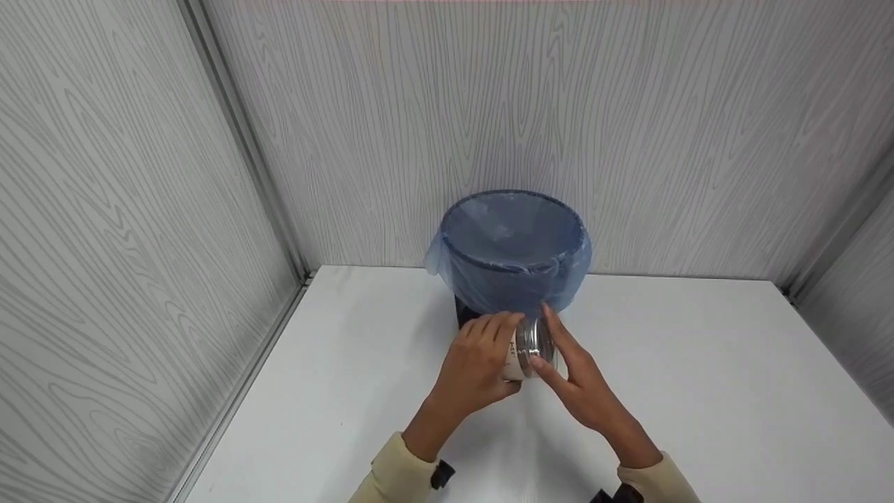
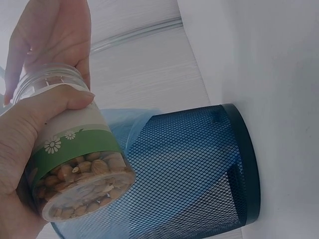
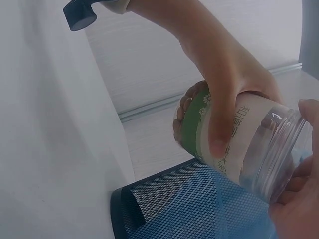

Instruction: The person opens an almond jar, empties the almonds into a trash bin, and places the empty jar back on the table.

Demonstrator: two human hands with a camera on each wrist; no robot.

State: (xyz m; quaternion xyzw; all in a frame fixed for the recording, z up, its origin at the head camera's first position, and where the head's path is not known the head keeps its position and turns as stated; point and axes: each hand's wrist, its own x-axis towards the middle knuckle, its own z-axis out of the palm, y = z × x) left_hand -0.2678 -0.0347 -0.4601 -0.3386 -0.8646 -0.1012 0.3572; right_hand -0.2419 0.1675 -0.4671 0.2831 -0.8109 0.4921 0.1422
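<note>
A clear jar [image 1: 513,356] with a white and green label is tilted on its side in front of the bin. Brown nuts [image 2: 79,174] lie at its base end in the left wrist view. My left hand [image 1: 476,360] grips the jar round its label, the thumb along one side. My right hand [image 1: 583,384] is at the jar's ridged neck [image 3: 281,154], thumb on the near side and fingers on the far side of the rim. Part of the mouth is hidden behind the right hand's fingers in the right wrist view.
Just beyond the hands stands a dark mesh waste bin [image 2: 184,174], lined with a blue plastic bag [image 1: 517,279] folded over its rim. It stands on a white table [image 1: 698,377] by the back wall [image 1: 391,126]. A side wall [image 1: 126,230] rises at left.
</note>
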